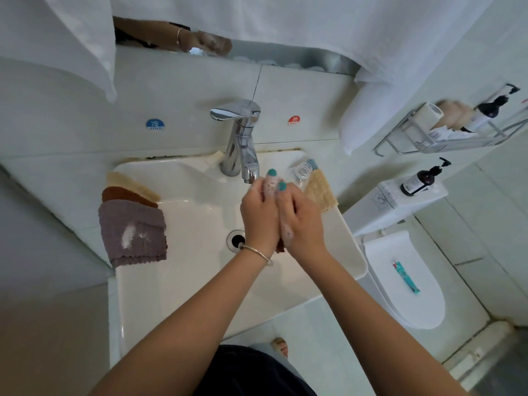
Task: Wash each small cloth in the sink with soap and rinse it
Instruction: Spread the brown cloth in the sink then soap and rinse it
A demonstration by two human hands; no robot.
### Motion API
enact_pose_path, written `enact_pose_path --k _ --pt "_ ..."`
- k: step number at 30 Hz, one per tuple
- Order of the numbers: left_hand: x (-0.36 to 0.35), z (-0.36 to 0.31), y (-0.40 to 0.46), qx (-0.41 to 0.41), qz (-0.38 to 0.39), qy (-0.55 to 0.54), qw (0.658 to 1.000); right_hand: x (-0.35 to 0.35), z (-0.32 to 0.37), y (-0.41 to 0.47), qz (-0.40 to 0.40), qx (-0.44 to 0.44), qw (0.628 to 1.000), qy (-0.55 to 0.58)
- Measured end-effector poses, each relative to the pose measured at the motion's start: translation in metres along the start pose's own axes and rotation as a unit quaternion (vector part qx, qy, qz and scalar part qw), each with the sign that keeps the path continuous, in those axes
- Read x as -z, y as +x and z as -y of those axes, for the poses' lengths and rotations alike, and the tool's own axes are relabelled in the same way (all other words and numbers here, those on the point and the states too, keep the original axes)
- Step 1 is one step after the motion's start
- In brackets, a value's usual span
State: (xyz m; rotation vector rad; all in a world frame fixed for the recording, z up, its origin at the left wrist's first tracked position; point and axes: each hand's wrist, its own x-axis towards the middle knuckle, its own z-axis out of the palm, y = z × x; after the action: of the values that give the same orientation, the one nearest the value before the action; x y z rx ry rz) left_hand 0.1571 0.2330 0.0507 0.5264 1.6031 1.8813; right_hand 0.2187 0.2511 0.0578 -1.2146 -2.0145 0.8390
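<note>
Reddish-brown small cloth (280,247), soapy, mostly hidden, pressed between both hands above white ceramic sink (200,212), drain hole (236,239) at 9 o'clock of it. Left hand (258,214) and right hand (300,221) clasped together, fingers curled round cloth, suds on skin. Chrome tap (241,138) at 12 o'clock. Mauve folded cloth (133,232), brown and beige cloths behind it, on sink rim at 9 o'clock. Tan cloth (321,191) on rim at 2 o'clock.

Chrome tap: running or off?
Cannot tell. No stream shows below the spout of the chrome tap; the soapy left hand and right hand cover it.
</note>
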Motion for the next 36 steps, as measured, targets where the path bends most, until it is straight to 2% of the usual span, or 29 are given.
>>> enact_pose_path --k 3,6,9,11,13,15,19,22,26,29,32,34,36 --pt "-0.003 0.002 -0.005 -0.033 0.03 0.024 0.999 0.003 -0.002 0.005 -0.022 -0.038 0.999 0.027" --pt "0.001 -0.002 0.002 0.014 0.027 -0.008 1.0 0.002 0.0 -0.003 0.003 -0.002 1.0 -0.003" --pt "-0.002 -0.007 -0.006 -0.034 0.075 0.016 0.996 0.007 -0.001 0.005 -0.034 -0.047 0.998 0.037" --pt "-0.004 -0.011 -0.004 -0.028 0.069 0.011 0.997 0.008 0.0 0.004 -0.03 -0.02 0.999 0.04" --pt "0.001 -0.01 0.005 -0.002 0.063 -0.002 0.998 0.006 0.0 -0.002 0.014 0.017 1.0 0.02" --pt "0.008 -0.002 0.007 0.001 0.098 0.024 0.995 0.015 -0.004 0.001 0.05 0.0 0.999 0.007" --pt "0.024 0.009 0.016 -0.013 0.202 0.067 0.977 0.058 -0.025 0.02 0.047 -0.099 0.991 0.079" --pt "0.033 0.016 0.02 -0.027 0.25 0.112 0.961 0.069 -0.031 0.02 0.025 -0.071 0.996 0.053" --pt "0.029 0.029 0.018 -0.028 0.223 0.111 0.968 0.059 -0.031 0.015 -0.027 -0.054 0.998 0.0" --pt "0.022 0.04 0.02 0.003 0.124 0.074 0.989 0.034 -0.027 0.0 -0.052 -0.072 0.996 0.027" --pt "0.013 0.042 0.022 0.029 0.015 0.066 0.997 -0.001 -0.019 -0.019 -0.052 -0.076 0.996 0.013" --pt "0.013 0.045 0.024 0.042 -0.007 0.084 0.996 -0.019 -0.008 -0.028 -0.036 -0.057 0.998 -0.009" --pt "0.016 0.046 0.018 0.06 -0.01 0.052 0.997 -0.029 -0.001 -0.028 -0.009 -0.038 0.998 -0.04"
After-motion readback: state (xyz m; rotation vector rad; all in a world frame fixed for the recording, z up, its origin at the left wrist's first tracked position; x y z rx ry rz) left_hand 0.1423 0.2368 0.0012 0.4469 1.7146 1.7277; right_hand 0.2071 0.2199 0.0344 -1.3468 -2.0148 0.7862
